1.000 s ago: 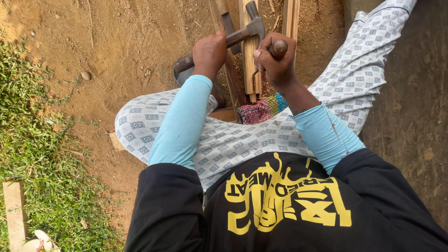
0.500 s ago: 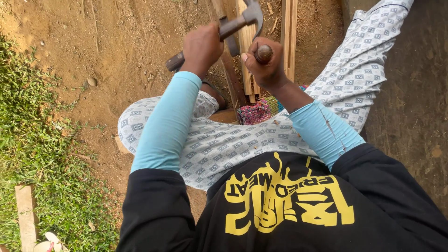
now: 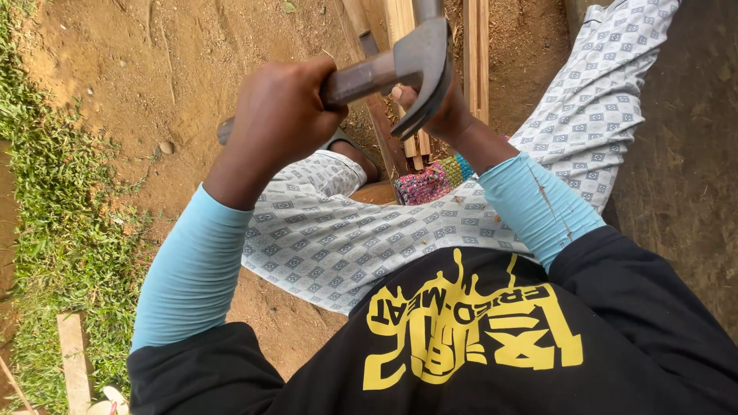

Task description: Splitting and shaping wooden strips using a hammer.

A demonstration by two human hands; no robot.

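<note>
Claw hammer (image 3: 419,65) in left hand (image 3: 280,115)

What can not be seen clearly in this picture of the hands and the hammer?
- Right hand, head view: mostly hidden behind the hammer head; what it holds cannot be told.
- Hammer handle: wrapped by the left hand.
- Wooden strips: cut off by the top edge.

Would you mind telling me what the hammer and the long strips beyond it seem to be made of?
The hammer looks like metal throughout: dull grey head and claw with a worn, faintly rusty shaft in the left hand. The strips look like unfinished sawn wood, pale with lengthwise grain. What the right hand holds is hidden.
</note>
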